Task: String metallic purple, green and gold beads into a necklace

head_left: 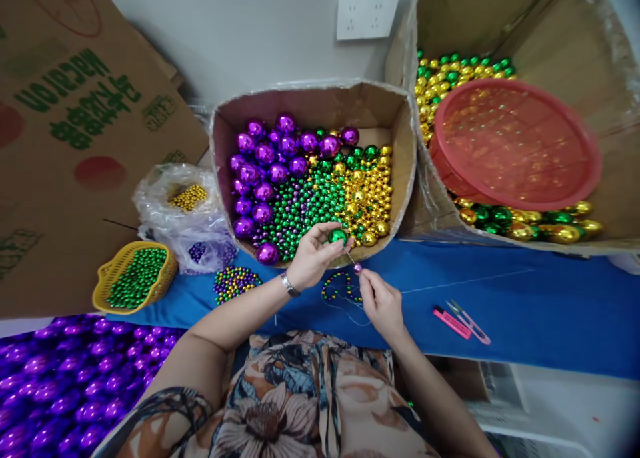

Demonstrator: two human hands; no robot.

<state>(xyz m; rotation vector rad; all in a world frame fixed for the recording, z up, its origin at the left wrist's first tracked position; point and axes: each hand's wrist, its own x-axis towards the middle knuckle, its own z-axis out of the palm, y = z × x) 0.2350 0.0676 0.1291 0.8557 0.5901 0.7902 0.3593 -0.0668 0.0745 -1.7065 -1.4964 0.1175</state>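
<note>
My left hand (316, 257), with a metal band at its wrist, pinches a shiny green ball bead (337, 235) over the front edge of a cardboard box (320, 98). My right hand (383, 305) is closed on a thin needle (351, 255). A small purple bead (357, 268) sits on it near my right fingertips, and its far tip reaches toward the green bead. Whether the tip is inside that bead is hidden by my left fingers. Below my hands, a strung loop of small beads (327, 286) and pale thread (463, 281) lie on the blue cloth (550, 318).
Purple, green and gold beads fill the box. Left are a yellow basket (173, 271) of green beads, plastic bags (173, 178) and a multicoloured bead pile (235, 283). Thread snips (473, 323) and a pink cutter (451, 322) lie right, below a red basin (520, 145) in another box.
</note>
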